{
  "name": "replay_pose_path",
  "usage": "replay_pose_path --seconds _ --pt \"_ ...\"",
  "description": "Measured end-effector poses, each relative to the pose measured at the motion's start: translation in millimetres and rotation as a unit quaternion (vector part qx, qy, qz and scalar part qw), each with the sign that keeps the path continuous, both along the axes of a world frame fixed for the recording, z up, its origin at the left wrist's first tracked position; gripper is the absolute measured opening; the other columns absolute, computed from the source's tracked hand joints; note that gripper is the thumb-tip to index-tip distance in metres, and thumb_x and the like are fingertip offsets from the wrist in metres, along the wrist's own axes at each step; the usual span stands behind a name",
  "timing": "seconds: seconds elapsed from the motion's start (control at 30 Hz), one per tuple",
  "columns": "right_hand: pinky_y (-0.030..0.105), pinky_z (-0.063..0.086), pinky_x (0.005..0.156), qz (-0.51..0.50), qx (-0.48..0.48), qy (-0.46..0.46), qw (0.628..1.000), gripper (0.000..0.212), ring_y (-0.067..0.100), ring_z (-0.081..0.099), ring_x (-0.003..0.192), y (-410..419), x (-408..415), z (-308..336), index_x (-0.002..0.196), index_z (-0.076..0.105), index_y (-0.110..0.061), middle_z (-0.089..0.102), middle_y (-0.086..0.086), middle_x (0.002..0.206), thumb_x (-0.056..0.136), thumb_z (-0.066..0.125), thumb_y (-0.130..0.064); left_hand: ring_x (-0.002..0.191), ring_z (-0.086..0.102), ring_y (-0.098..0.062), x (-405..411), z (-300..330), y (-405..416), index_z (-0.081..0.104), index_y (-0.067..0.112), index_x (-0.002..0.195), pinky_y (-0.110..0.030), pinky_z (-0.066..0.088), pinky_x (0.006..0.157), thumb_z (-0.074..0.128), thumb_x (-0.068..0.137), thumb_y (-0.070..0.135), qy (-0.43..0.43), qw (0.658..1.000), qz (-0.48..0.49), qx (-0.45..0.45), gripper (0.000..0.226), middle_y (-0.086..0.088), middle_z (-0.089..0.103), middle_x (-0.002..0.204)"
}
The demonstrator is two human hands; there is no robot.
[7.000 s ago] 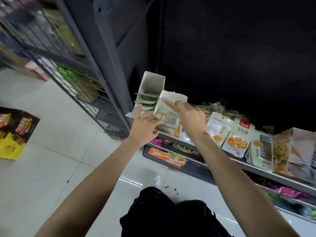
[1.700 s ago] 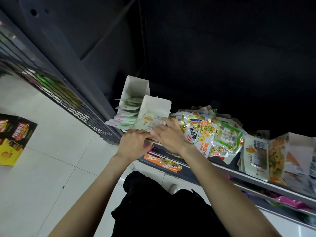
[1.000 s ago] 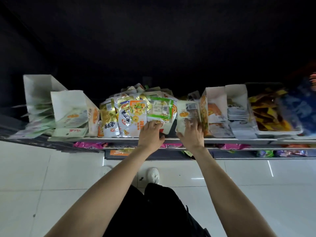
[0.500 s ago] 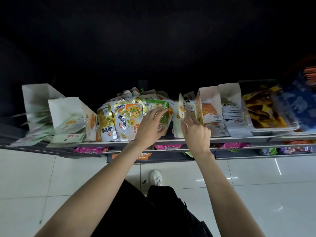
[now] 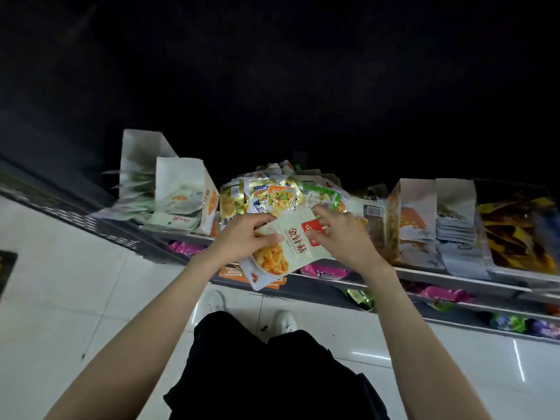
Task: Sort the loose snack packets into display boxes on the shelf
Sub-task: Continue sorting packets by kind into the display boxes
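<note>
Both hands pinch white snack packet: left hand lower edge, right hand top

Glossy white floor tiles with thin dark grout lines catch streaks of overhead light. A grey metal shelf unit runs across the view, with a lower tier beneath. Above it everything is dark, possibly an unlit back panel.
</note>
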State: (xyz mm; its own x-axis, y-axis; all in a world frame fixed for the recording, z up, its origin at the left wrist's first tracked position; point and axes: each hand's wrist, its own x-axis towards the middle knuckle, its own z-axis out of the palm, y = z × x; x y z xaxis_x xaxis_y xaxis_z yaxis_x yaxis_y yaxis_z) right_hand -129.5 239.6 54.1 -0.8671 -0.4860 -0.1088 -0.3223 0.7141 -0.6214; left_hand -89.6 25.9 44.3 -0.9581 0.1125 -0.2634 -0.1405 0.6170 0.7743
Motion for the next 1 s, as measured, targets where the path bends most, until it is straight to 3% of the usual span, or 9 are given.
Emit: replay_pose_path --seconds 0.1,0.2,0.27,0.4,0.53,0.63,0.7,0.87,1.0 --pt "0.039 0.051 0.074 0.042 -0.026 -0.001 0.999 0.030 0.024 0.064 0.087 -26.0 3.9 -1.7 0.121 0.049 -0.017 0.068 0.004 0.091 0.093 0.058 -0.025 0.095 0.065 -0.005 16.4 3.2 -25.1 0.067 0.029 0.095 -0.023 0.053 0.077 0.074 0.077 0.036 -0.024 0.998 0.053 0.034 0.021 0.015 0.068 0.098" --pt "0.031 0.047 0.059 0.058 -0.055 0.020 0.997 0.025 0.015 0.061 0.069 -54.4 11.2 1.5 0.120 0.049 -0.018 0.065 0.000 0.082 0.096 0.054 -0.021 0.087 0.066 -0.012 39.9 4.7 -60.4 0.069 0.022 0.097 -0.029 0.053 0.070 0.074 0.077 0.044 0.040 0.989 0.124 -0.067 0.030 0.007 0.071 0.095" --pt "0.024 0.046 0.050 0.016 -0.108 0.042 0.993 0.019 0.007 0.062 0.060 -71.0 15.0 5.9 0.116 0.051 -0.019 0.067 -0.001 0.082 0.097 0.052 -0.019 0.080 0.066 -0.015 56.9 -0.5 -86.1 0.066 0.018 0.104 -0.028 0.049 0.065 0.069 0.083 0.041 0.124 0.960 0.205 -0.142 0.031 0.005 0.070 0.092" --pt "0.026 0.044 0.041 -0.112 -0.213 0.105 0.965 0.014 0.014 0.063 0.061 -115.2 15.7 14.5 0.108 0.056 -0.012 0.065 -0.003 0.082 0.097 0.051 -0.019 0.091 0.060 -0.010 76.7 -13.6 -123.7 0.059 0.017 0.117 -0.025 0.045 0.075 0.062 0.090 0.023 0.212 0.901 0.343 -0.161 0.028 0.009 0.063 0.107" --pt "0.010 0.039 0.050 -0.060 -0.206 0.280 0.936 0.013 0.007 0.055 0.053 -172.4 -4.8 11.9 0.101 0.066 -0.008 0.066 0.001 0.074 0.093 0.056 -0.011 0.107 0.055 -0.025 69.9 -29.1 -144.0 0.061 0.013 0.117 -0.035 0.048 0.082 0.066 0.081 0.011 0.200 0.914 0.253 -0.247 0.036 -0.006 0.062 0.114" --pt "0.025 0.046 0.043 0.054 -0.087 0.402 0.910 0.018 0.016 0.061 0.054 -210.2 -22.8 2.2 0.097 0.068 -0.014 0.069 0.000 0.082 0.084 0.061 -0.004 0.098 0.059 -0.026 56.1 -30.6 -154.4 0.067 0.014 0.107 -0.035 0.054 0.073 0.071 0.075 0.008 0.209 0.904 0.218 -0.302 0.033 -0.004 0.067 0.104" --pt "0.021 0.042 0.038 0.105 -0.032 0.454 0.884 0.024 0.017 0.064 0.060 -229.9 -30.4 -2.5 0.094 0.070 -0.017 0.069 -0.003 0.082 0.074 0.068 -0.003 0.092 0.059 -0.024 45.7 -29.7 -160.5 0.071 0.019 0.100 -0.033 0.052 0.070 0.074 0.073 0.013 0.205 0.893 0.184 -0.356 0.028 0.000 0.068 0.096" --pt "0.021 0.042 0.045 0.263 0.073 0.411 0.870 0.028 0.019 0.064 0.068 -263.8 -28.9 -13.7 0.092 0.071 -0.022 0.069 -0.003 0.077 0.068 0.069 -0.008 0.075 0.056 -0.019 35.0 -25.7 -175.4 0.074 0.030 0.069 -0.030 0.040 0.068 0.084 0.063 0.025 0.201 0.877 0.094 -0.427 0.012 0.011 0.067 0.069" --pt "0.023 0.043 0.047 0.248 0.110 0.342 0.900 0.038 0.021 0.063 0.070 -273.8 -28.6 -15.4 0.098 0.069 -0.023 0.068 -0.002 0.077 0.065 0.075 -0.005 0.070 0.059 -0.019 35.8 -27.4 -186.8 0.074 0.031 0.068 -0.030 0.030 0.069 0.084 0.064 0.024 0.218 0.875 0.063 -0.427 0.012 0.010 0.067 0.066"
